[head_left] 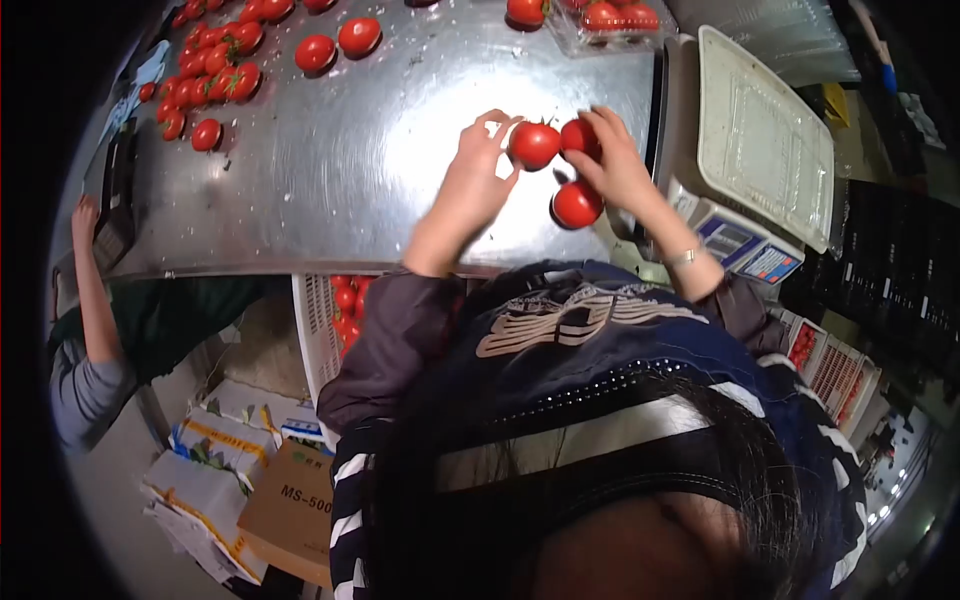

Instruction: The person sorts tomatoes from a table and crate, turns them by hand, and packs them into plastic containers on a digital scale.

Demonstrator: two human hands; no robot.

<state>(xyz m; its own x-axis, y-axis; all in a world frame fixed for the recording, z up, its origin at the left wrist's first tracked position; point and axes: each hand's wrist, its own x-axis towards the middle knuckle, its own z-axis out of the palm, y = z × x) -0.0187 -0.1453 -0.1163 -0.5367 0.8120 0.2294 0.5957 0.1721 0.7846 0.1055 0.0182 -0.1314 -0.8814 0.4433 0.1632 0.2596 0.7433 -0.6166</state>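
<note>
Two red tomatoes sit side by side between my hands above the steel table. My left hand (480,172) curls its thumb and fingers around the left side of one tomato (535,146), which has a green stem end. My right hand (618,168) is closed on the other tomato (578,138), partly covering it. Just below, beside the right thumb, a third tomato (577,206) rests on the metal surface (400,130).
Many tomatoes (215,62) lie at the table's far left. A clear plastic box of tomatoes (620,18) stands at the back right. A scale (750,240) with a pale tray (765,140) is on my right. Another person's arm (92,270) reaches in at left.
</note>
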